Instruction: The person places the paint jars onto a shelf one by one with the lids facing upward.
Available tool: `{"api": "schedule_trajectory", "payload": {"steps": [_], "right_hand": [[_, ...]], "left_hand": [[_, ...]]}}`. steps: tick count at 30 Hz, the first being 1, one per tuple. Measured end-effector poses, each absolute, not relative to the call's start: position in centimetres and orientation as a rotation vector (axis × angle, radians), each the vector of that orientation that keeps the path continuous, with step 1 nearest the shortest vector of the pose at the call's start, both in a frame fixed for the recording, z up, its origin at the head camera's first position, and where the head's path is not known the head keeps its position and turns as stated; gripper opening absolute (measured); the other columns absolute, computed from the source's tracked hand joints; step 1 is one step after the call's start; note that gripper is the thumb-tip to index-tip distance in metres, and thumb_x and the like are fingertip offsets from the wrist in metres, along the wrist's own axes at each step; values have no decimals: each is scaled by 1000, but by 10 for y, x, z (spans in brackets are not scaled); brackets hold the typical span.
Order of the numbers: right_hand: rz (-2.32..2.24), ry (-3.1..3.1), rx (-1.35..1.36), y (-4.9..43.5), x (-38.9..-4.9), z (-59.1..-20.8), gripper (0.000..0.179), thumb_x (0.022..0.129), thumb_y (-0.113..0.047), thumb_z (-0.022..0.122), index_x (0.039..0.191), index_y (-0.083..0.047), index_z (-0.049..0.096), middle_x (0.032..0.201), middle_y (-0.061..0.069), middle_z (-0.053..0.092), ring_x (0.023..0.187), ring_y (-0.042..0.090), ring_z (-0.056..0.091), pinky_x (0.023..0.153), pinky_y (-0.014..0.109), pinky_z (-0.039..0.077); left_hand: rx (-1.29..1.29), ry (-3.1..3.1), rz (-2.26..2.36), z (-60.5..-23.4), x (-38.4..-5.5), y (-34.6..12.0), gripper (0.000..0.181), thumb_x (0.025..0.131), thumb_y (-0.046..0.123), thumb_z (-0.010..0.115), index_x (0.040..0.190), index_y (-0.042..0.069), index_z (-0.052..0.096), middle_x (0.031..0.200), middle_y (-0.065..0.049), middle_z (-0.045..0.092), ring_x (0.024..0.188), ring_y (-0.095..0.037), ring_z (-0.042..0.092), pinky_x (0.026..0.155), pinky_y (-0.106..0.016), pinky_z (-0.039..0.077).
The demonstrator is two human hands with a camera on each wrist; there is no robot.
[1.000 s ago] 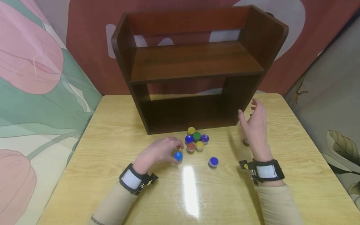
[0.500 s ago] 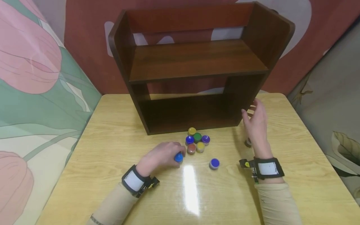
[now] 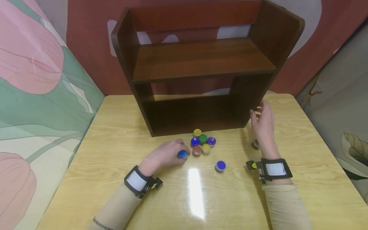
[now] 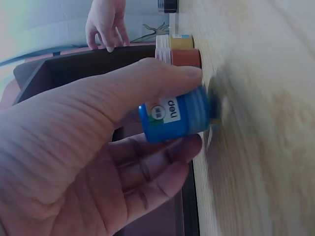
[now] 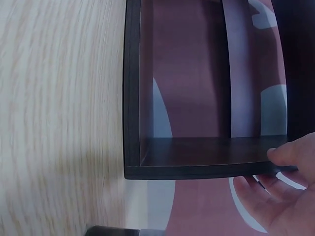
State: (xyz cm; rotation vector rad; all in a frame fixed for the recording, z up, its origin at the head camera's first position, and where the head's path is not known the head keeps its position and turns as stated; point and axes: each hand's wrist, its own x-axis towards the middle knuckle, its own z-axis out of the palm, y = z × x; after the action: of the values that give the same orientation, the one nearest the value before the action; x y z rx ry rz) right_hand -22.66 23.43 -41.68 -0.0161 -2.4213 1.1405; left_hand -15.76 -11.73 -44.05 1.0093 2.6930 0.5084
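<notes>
A small blue paint pot (image 3: 181,154) is pinched between the thumb and fingers of my left hand (image 3: 165,155), close over the table. In the left wrist view the pot's white "deli" label (image 4: 171,110) faces the camera. Beside it stands a tight group of several pots, among them a brown pot (image 3: 196,150), a green pot (image 3: 203,139) and a yellow pot (image 3: 205,149). My right hand (image 3: 264,126) grips the right side panel of the dark wooden shelf (image 3: 201,59), thumb inside and fingers outside, as the right wrist view shows.
A single dark blue pot (image 3: 220,166) stands apart, nearer the table's front. A dark-based pot (image 3: 255,144) is partly hidden behind my right wrist. Printed cloth (image 3: 95,57) hangs behind and on both sides of the wooden table (image 3: 115,127).
My left fingers have closed around the blue pot and moved it slightly away from me. My right hand has moved in to the shelf's side panel. The head view has shifted slightly.
</notes>
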Motion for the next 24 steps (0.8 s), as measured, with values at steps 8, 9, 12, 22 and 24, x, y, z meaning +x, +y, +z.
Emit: {"api": "schedule_trajectory", "payload": {"steps": [8,9,12,22,24], "right_hand": [[1138,-2420,-32,236,-230,-418,43,100,-6,54,142,0,46,133,26,57,116,41,63,94,55,55],[1136,-2421,-32,236,-230,-418,43,100,-6,54,141,0,46,133,26,57,116,42,63,94,55,55],[1127,-2424,-34,236,-230,-419,42,100,-6,54,141,0,46,134,25,58,115,42,64,93,55,56],[1132,-2426,-36,237,-232,-421,38,100,-8,55,137,0,50,132,23,60,113,40,65,92,54,56],[1131,-2426,-35,238,-233,-422,38,100,-8,55,137,0,50,132,23,60,113,40,65,92,54,57]], "left_hand": [[1027,2724,608,-441,-162,-120,26,89,18,74,114,17,71,116,-3,65,105,-17,65,95,-31,57],[1023,2728,621,-441,-162,-121,26,89,18,74,115,17,71,117,-3,66,107,-18,65,96,-31,57],[1006,2732,664,-441,-164,-122,27,90,17,74,117,16,69,120,-3,67,111,-18,65,97,-31,56],[947,2740,778,-439,-166,-125,31,91,15,73,122,13,66,112,0,67,98,-12,63,89,-27,57],[933,2755,782,-439,-167,-125,33,91,16,73,123,14,65,113,0,67,100,-12,63,90,-27,57]]}}
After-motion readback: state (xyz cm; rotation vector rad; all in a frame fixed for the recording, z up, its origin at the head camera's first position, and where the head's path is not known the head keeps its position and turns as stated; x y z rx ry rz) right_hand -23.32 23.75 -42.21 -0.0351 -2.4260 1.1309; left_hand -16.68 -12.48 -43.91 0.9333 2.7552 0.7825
